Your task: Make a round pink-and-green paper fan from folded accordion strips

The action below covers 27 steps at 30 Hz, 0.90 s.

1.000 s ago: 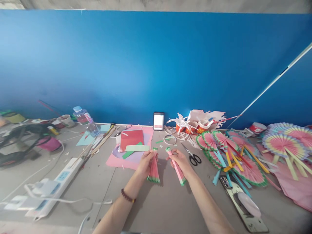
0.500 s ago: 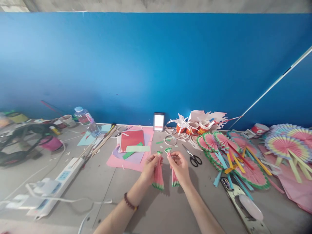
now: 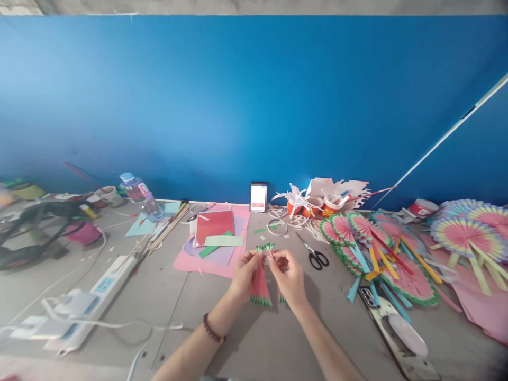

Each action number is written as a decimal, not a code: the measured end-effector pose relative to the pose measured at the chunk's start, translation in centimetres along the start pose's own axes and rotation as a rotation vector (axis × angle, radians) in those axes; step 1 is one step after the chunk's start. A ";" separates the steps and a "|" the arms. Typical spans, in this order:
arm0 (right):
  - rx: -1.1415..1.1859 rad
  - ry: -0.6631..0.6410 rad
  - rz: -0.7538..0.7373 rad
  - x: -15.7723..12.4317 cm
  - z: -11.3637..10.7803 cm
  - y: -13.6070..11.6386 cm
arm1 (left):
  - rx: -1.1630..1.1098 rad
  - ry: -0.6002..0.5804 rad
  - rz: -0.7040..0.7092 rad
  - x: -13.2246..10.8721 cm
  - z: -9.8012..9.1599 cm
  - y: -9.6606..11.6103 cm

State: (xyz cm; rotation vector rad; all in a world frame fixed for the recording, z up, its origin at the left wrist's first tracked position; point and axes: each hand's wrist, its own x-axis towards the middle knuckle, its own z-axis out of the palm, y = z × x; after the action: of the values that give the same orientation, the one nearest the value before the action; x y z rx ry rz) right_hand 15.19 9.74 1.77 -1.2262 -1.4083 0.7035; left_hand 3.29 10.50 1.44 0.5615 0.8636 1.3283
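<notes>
Between thumb and fingers, my left hand [image 3: 245, 272] pinches a pleated paper strip [image 3: 260, 288], pink with green edges, its folds fanning out toward me. My right hand [image 3: 289, 272] grips a second pleated paper piece [image 3: 282, 297] of the same colours, mostly hidden behind the fingers. The green upper ends of the two pieces are close together, perhaps touching. To the right of my right hand lie black-handled scissors [image 3: 316, 256]. Ahead and left, a red sheet [image 3: 215, 226] and a pale green strip [image 3: 224, 241] rest on pink paper [image 3: 184, 263].
Several finished paper fans [image 3: 408, 275] are heaped at the right, near a phone [image 3: 397, 338]. Paper cups [image 3: 331, 206] and a small screen [image 3: 259, 197] stand by the blue wall. A power strip [image 3: 95, 301] with cables, wooden sticks [image 3: 170, 227] and a bottle [image 3: 148, 203] lie left.
My right hand has moved left, bringing its pleated paper up against or close to the piece in my left hand. The gap between the upper ends has nearly closed.
</notes>
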 end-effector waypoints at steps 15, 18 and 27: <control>0.052 -0.048 0.077 -0.4 0.3 0.2 | -0.068 0.011 0.015 0.0 0.2 0.1; 0.091 -0.043 0.067 -0.4 0.4 0.2 | -0.078 -0.005 0.010 0.1 0.1 -0.1; 0.126 -0.052 0.025 -0.7 0.7 0.5 | -0.076 0.001 -0.021 -0.2 0.2 0.0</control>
State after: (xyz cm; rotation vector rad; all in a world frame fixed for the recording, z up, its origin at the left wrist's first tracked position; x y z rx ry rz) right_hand 14.62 9.41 0.96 -1.1361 -1.3719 0.8345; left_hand 3.43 10.38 1.61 0.4913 0.8144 1.3365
